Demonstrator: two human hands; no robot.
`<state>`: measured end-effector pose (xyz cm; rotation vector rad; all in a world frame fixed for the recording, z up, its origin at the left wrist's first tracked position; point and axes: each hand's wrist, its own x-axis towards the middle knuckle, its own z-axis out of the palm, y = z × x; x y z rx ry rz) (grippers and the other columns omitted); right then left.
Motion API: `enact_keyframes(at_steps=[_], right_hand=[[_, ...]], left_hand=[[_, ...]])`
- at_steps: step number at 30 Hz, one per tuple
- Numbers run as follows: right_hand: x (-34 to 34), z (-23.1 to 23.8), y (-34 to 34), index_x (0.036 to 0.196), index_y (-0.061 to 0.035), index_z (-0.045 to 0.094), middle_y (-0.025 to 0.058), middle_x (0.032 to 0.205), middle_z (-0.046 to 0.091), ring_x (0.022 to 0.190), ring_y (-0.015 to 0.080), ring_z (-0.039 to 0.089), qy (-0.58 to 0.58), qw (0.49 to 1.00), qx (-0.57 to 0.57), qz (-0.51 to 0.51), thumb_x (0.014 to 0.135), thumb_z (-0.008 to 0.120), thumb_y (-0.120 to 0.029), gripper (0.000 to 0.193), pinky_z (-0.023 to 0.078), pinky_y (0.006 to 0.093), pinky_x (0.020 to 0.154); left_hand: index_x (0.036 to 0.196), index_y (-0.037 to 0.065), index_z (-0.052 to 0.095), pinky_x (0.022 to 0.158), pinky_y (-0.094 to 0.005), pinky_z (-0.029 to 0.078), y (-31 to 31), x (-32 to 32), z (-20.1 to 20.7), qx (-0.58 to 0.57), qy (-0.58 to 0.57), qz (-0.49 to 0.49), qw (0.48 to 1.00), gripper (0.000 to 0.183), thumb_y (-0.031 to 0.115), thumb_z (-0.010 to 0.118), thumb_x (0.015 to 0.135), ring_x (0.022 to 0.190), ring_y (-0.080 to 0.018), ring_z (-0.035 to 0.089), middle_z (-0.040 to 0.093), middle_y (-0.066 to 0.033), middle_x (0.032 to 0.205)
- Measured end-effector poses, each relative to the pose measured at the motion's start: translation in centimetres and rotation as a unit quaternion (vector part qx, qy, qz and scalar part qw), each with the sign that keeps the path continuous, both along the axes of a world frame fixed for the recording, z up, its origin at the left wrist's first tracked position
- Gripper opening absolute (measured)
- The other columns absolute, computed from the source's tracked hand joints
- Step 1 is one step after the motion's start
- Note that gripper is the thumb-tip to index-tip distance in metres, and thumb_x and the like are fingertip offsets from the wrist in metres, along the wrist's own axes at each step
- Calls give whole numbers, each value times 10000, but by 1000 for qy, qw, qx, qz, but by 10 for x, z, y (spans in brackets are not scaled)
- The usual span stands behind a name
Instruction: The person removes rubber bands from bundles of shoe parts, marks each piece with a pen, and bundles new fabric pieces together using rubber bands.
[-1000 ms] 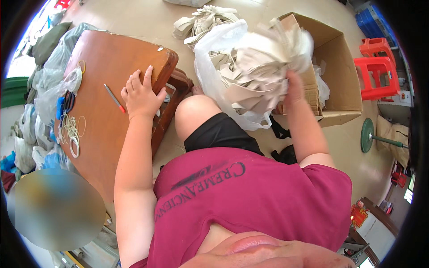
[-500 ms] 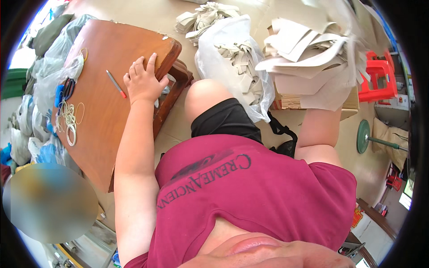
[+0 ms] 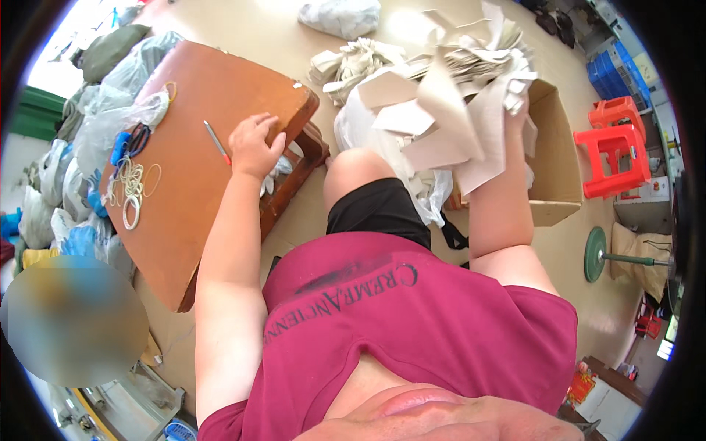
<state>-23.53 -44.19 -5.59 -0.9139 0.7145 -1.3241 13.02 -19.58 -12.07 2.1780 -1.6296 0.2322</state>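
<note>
My left hand (image 3: 254, 147) lies on the brown wooden table (image 3: 202, 88) near its right edge, thumb apart from the fingers, holding nothing. A grey pen (image 3: 213, 137) with a red end is just left of it. My right hand (image 3: 521, 121), largely covered, holds a big loose bundle of cream-coloured sheets (image 3: 445, 110), some fanned out and hanging. The sheets hang in front of a white plastic bag (image 3: 353, 125) and left of an open cardboard box (image 3: 555, 140). They hide much of the bag.
Dark-handled scissors (image 3: 138, 138) and pale rubber bands (image 3: 126, 180) lie on the table's left. Cream strips (image 3: 353, 66) are piled on the floor beyond the bag. Red plastic stools (image 3: 614, 158) and a green barbell (image 3: 596, 253) are at the right. Stuffed bags (image 3: 55, 184) line the left.
My right hand has swung the sheets left, off the cardboard box and over toward the plastic bag, uncovering the box. My left hand has stayed on the table, its fingers drawn closer together.
</note>
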Motion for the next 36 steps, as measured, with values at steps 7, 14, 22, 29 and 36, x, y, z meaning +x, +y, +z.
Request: enact_keyframes(at_steps=[7, 14, 22, 29, 36], right_hand=[[61, 73, 121, 1281, -29, 531, 140, 1188, 622, 1066, 290, 614, -377, 826, -27, 418, 963, 440, -348, 459, 481, 431, 955], [110, 73, 185, 1278, 28, 478, 148, 1126, 606, 1028, 252, 616, -253, 800, 63, 540, 910, 566, -247, 467, 521, 408, 893], [136, 61, 247, 1272, -4, 510, 117, 1144, 611, 1013, 221, 620, -78, 794, 107, 593, 846, 634, -192, 482, 520, 360, 869], [142, 56, 276, 1141, -83, 648, 106, 1101, 660, 1042, 218, 618, 238, 744, -360, 510, 855, 630, -295, 356, 491, 352, 883], [143, 62, 304, 1214, -115, 605, 100, 1215, 619, 1081, 238, 592, 252, 729, -428, 471, 859, 643, -365, 435, 469, 343, 952]], left_hand=[[972, 41, 682, 866, -387, 501, 85, -56, 47, -49, 201, -154, 966, 174, 107, 659, 813, 955, -307, 635, 682, -130, 983], [1006, 3, 681, 786, -316, 522, 206, -88, 53, -91, 315, -74, 942, 181, 24, 657, 828, 892, -229, 661, 682, -123, 942], [1000, -7, 670, 760, -300, 511, 251, -110, 110, -267, 285, -21, 920, 166, -38, 609, 850, 874, -202, 631, 651, -117, 990], [1048, -2, 645, 839, -340, 492, 263, -139, 121, -208, 201, 38, 957, 218, -16, 631, 832, 931, -197, 617, 628, -113, 1082], [1272, -7, 500, 967, -354, 431, 267, -145, 100, -250, 452, -3, 856, 456, 28, 644, 840, 1157, -225, 532, 559, -128, 1231]])
